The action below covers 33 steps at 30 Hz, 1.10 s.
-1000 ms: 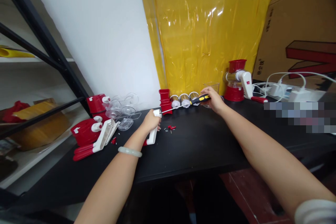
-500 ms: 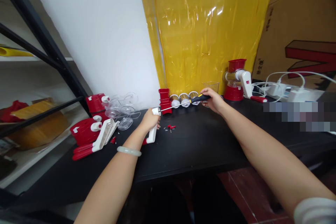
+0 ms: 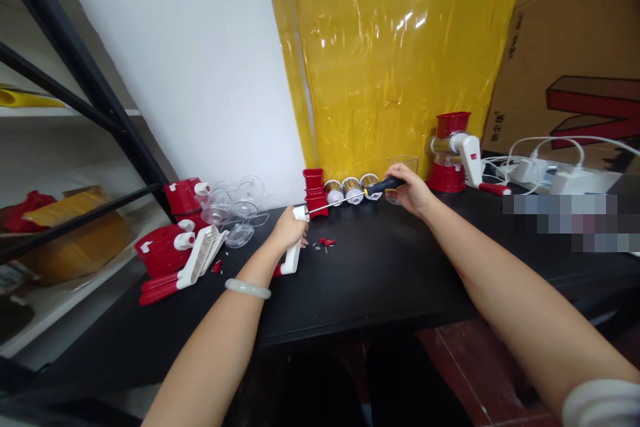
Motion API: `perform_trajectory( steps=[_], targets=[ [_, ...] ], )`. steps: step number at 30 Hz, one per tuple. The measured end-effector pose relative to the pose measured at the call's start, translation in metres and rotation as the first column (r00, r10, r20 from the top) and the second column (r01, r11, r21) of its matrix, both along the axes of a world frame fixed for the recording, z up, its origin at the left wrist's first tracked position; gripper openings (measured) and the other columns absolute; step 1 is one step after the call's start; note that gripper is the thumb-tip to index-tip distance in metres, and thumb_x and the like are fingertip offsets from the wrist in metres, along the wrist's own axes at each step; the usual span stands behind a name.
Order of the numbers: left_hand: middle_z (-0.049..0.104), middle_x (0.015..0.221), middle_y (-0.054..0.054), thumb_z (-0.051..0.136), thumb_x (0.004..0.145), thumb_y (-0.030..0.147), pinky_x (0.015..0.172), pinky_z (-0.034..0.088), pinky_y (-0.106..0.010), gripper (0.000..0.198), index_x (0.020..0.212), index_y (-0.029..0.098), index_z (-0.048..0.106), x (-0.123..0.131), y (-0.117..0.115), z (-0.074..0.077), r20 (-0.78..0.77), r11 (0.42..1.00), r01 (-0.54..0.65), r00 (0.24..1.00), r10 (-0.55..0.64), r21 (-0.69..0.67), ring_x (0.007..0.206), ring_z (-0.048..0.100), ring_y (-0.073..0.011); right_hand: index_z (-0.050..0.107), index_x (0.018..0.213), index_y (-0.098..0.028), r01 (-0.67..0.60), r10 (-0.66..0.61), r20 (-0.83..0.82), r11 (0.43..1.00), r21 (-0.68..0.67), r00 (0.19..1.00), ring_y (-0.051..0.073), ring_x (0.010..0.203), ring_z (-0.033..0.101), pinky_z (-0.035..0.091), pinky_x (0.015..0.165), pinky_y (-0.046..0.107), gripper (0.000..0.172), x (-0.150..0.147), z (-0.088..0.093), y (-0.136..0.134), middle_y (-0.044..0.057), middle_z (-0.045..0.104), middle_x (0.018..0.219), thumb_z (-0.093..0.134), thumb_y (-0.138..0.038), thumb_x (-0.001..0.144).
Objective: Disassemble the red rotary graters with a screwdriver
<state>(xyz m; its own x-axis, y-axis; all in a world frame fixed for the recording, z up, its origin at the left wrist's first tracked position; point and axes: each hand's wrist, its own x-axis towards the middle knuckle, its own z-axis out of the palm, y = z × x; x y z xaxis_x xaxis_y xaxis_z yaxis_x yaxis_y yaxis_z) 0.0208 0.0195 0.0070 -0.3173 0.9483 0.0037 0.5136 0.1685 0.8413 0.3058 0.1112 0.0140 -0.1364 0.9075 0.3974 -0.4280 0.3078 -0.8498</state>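
Observation:
My left hand (image 3: 289,229) is wrapped round a white crank handle (image 3: 292,257) with a red grip, held above the black table. In my right hand (image 3: 409,191) is a screwdriver (image 3: 383,186) with a black and yellow handle. Its long shaft slants down to the left, and the tip meets the white upper end of the crank handle; whether a screw sits there is too small to tell. Small red pieces (image 3: 327,241) and several tiny pins or screws lie on the table just right of my left hand.
Red grater bases (image 3: 163,250), clear plastic parts (image 3: 240,233) and more crank handles (image 3: 195,267) lie at the left. Red hoppers (image 3: 315,192) and grater drums (image 3: 353,190) stand along the back. An assembled rotary grater (image 3: 447,153) and white cables (image 3: 537,170) are at the right.
The screwdriver's handle has turned slightly in my right hand, and those fingers have shifted a little. My left hand keeps the crank handle in nearly the same place.

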Motion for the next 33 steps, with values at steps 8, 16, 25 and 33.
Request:
perform_trajectory(
  steps=[8, 16, 25, 33],
  targets=[
    [0.05, 0.054, 0.006, 0.055, 0.07, 0.006, 0.043, 0.051, -0.03, 0.038, 0.105, 0.017, 0.047, 0.0007, -0.0017, 0.0014, 0.002, 1.0, 0.007, 1.0, -0.007, 0.0, 0.04, 0.056, -0.0173, 0.051, 0.075, -0.024, 0.186, -0.19, 0.145, 0.982, 0.037, 0.971, 0.009, 0.046, 0.045, 0.035, 0.042, 0.021, 0.034, -0.0054, -0.0053, 0.0082, -0.007, 0.047, 0.057, 0.074, -0.047, 0.064],
    [0.05, 0.054, 0.006, 0.057, 0.069, 0.007, 0.044, 0.051, -0.029, 0.037, 0.103, 0.018, 0.048, 0.0005, -0.0024, 0.0017, 0.013, 1.0, 0.011, 1.0, -0.011, 0.0, 0.041, 0.057, -0.0172, 0.054, 0.073, -0.024, 0.076, -0.077, 0.032, 0.997, 0.034, 0.997, 0.016, 0.065, 0.055, 0.044, 0.048, 0.025, 0.028, -0.0003, -0.0032, 0.0059, 0.0, 0.056, 0.072, 0.066, -0.048, 0.065],
    [0.05, 0.053, 0.006, 0.057, 0.068, 0.008, 0.044, 0.052, -0.03, 0.038, 0.103, 0.018, 0.048, -0.0002, -0.0015, 0.0031, 0.028, 1.0, -0.001, 1.0, 0.0, 0.007, 0.041, 0.058, -0.0178, 0.056, 0.076, -0.024, 0.125, -0.126, 0.024, 0.991, 0.043, 0.992, 0.013, 0.063, 0.051, 0.045, 0.05, 0.024, 0.029, -0.0027, -0.0025, 0.004, -0.003, 0.053, 0.073, 0.071, -0.038, 0.055],
    [0.051, 0.054, 0.006, 0.058, 0.068, 0.008, 0.046, 0.052, -0.03, 0.04, 0.105, 0.019, 0.048, -0.0005, -0.0021, 0.0044, 0.041, 1.0, -0.008, 0.999, 0.008, 0.009, 0.042, 0.058, -0.018, 0.056, 0.067, -0.022, 0.208, -0.219, 0.252, 0.976, 0.071, 0.943, 0.011, 0.048, 0.042, 0.035, 0.042, 0.024, 0.04, -0.0001, -0.0031, 0.0075, -0.002, 0.046, 0.059, 0.065, -0.061, 0.069]
  ],
)
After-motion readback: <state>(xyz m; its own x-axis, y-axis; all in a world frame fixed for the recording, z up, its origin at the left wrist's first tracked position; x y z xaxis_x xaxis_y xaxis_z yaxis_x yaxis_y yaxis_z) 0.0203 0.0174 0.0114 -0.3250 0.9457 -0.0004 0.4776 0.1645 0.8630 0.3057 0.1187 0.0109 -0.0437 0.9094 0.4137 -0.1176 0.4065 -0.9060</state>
